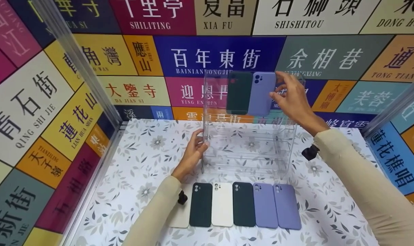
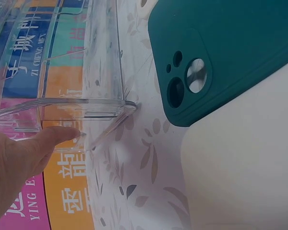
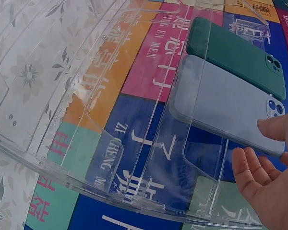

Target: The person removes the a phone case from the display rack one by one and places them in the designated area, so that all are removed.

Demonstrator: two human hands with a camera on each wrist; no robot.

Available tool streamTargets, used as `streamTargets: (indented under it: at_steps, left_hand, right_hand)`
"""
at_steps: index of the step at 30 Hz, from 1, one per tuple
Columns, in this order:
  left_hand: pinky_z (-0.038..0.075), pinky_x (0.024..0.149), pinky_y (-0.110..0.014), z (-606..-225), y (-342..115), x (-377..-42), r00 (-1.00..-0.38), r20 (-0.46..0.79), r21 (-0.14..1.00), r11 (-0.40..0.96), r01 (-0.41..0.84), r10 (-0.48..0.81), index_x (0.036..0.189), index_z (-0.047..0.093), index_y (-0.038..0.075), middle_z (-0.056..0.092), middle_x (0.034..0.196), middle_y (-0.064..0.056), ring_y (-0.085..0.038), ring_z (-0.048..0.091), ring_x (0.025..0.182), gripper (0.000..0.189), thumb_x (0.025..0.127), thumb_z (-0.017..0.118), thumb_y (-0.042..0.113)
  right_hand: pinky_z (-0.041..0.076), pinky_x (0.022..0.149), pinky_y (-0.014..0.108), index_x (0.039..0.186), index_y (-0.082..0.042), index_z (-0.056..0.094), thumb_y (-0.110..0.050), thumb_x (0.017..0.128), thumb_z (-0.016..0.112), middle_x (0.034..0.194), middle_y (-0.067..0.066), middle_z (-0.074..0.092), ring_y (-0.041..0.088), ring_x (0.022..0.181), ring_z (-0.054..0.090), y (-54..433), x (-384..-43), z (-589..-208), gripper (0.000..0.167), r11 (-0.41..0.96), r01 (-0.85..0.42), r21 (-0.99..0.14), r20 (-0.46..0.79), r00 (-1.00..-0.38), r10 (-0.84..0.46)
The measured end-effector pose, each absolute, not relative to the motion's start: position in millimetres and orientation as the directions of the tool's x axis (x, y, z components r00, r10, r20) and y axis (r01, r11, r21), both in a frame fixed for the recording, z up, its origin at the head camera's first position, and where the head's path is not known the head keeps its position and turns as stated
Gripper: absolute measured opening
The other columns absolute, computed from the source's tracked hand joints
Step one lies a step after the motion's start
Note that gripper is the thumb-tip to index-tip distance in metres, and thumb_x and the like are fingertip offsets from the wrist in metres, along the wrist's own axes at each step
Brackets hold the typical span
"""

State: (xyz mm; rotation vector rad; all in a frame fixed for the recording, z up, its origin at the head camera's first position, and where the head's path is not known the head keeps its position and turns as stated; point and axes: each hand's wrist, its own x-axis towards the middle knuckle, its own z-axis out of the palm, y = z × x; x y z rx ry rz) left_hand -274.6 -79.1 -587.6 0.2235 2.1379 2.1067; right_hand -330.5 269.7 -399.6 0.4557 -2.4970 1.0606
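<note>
A clear plastic tiered rack (image 1: 249, 159) stands on the table. On its top tier a dark green phone case (image 1: 240, 93) leans upright, with a lavender phone case (image 1: 261, 94) right beside it. My right hand (image 1: 292, 97) pinches the lavender case by its right edge; in the right wrist view the thumb lies over the camera end. Low on the rack's left side, my left hand (image 1: 193, 152) holds the edge with thumb and fingers. Seen from the left wrist, that hand's thumb reaches to the clear panel while its other fingers are mostly hidden.
In front of the rack lies a row of phone cases: a cream one (image 1: 222, 205) between two dark green ones (image 1: 200, 205), two lavender ones (image 1: 287, 206) at the right, and another cream one (image 1: 180, 215) partly behind the left sleeve. Sign-printed walls surround the floral table (image 1: 142, 164).
</note>
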Motion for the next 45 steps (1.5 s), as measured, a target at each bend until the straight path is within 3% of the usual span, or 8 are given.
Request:
streamTargets:
  at_steps: [6, 13, 17, 21, 30, 36, 43, 45]
  left_hand:
    - [0.048, 0.109, -0.070, -588, -78, -275, -0.979, 0.008, 1.000, -0.001, 0.008, 0.204, 0.168, 0.036, 0.017, 0.055, 0.152, -0.030, -0.043, 0.061, 0.137, 0.063, 0.111, 0.062, 0.019]
    - [0.049, 0.107, -0.068, -589, -80, -275, -0.976, 0.057, 0.998, -0.010, 0.056, 0.212, 0.168, 0.035, 0.014, 0.054, 0.151, -0.033, -0.049, 0.060, 0.136, 0.063, 0.111, 0.061, 0.015]
    - [0.051, 0.103, -0.067, -588, -80, -275, -0.978, 0.048, 0.999, -0.005, 0.048, 0.204, 0.168, 0.036, 0.015, 0.058, 0.147, -0.028, -0.052, 0.059, 0.136, 0.062, 0.111, 0.061, 0.015]
    - [0.052, 0.102, -0.065, -588, -79, -275, -0.980, 0.040, 0.999, 0.002, 0.041, 0.193, 0.167, 0.037, 0.015, 0.061, 0.145, -0.023, -0.053, 0.058, 0.136, 0.061, 0.110, 0.061, 0.015]
    - [0.048, 0.108, -0.068, -589, -79, -276, -0.980, 0.024, 1.000, 0.000, 0.025, 0.199, 0.167, 0.038, 0.018, 0.058, 0.149, -0.025, -0.045, 0.060, 0.136, 0.061, 0.111, 0.061, 0.016]
    - [0.046, 0.109, -0.070, -587, -80, -274, -0.980, 0.019, 1.000, 0.002, 0.020, 0.200, 0.167, 0.037, 0.017, 0.058, 0.149, -0.024, -0.048, 0.059, 0.138, 0.061, 0.111, 0.061, 0.016]
    - [0.049, 0.114, -0.059, -589, -78, -275, -0.978, 0.069, 0.997, 0.012, 0.073, 0.195, 0.167, 0.036, 0.010, 0.059, 0.145, -0.029, -0.048, 0.061, 0.135, 0.061, 0.111, 0.059, 0.010]
    - [0.049, 0.114, -0.061, -589, -78, -275, -0.979, 0.065, 0.998, 0.012, 0.069, 0.193, 0.167, 0.036, 0.010, 0.058, 0.146, -0.030, -0.047, 0.062, 0.135, 0.061, 0.111, 0.060, 0.011]
  right_hand:
    - [0.047, 0.085, 0.013, 0.170, -0.012, 0.040, 0.004, 0.103, 0.072, 0.135, 0.024, 0.058, 0.036, 0.111, 0.068, 272, -330, -400, 0.076, 0.664, -0.478, -0.575, 0.495, -0.849, -0.183]
    - [0.047, 0.085, 0.012, 0.149, 0.003, 0.057, 0.008, 0.103, 0.070, 0.123, 0.026, 0.063, 0.033, 0.106, 0.069, 270, -329, -403, 0.049, 0.635, -0.536, -0.556, 0.581, -0.797, -0.164]
    - [0.048, 0.084, 0.008, 0.135, 0.006, 0.061, 0.012, 0.101, 0.071, 0.114, 0.025, 0.068, 0.028, 0.100, 0.070, 270, -324, -405, 0.036, 0.617, -0.567, -0.546, 0.645, -0.754, -0.122]
    - [0.051, 0.087, 0.009, 0.130, 0.006, 0.061, 0.011, 0.101, 0.071, 0.114, 0.023, 0.069, 0.025, 0.101, 0.069, 272, -314, -404, 0.030, 0.609, -0.574, -0.547, 0.671, -0.736, -0.092]
    - [0.056, 0.090, 0.014, 0.135, 0.005, 0.062, 0.005, 0.102, 0.073, 0.117, 0.016, 0.073, 0.007, 0.099, 0.067, 283, -293, -389, 0.034, 0.604, -0.554, -0.573, 0.712, -0.702, 0.031]
    - [0.057, 0.091, 0.015, 0.136, 0.005, 0.060, 0.005, 0.102, 0.073, 0.115, 0.015, 0.073, 0.007, 0.100, 0.068, 289, -279, -389, 0.036, 0.591, -0.545, -0.594, 0.701, -0.712, 0.047]
    - [0.055, 0.088, 0.011, 0.136, 0.008, 0.059, 0.010, 0.100, 0.073, 0.117, 0.021, 0.072, 0.006, 0.101, 0.068, 296, -263, -400, 0.038, 0.588, -0.544, -0.599, 0.684, -0.729, 0.022]
    - [0.055, 0.089, 0.011, 0.135, 0.008, 0.060, 0.011, 0.100, 0.074, 0.117, 0.022, 0.071, 0.006, 0.100, 0.068, 298, -258, -403, 0.038, 0.589, -0.545, -0.597, 0.683, -0.730, 0.017]
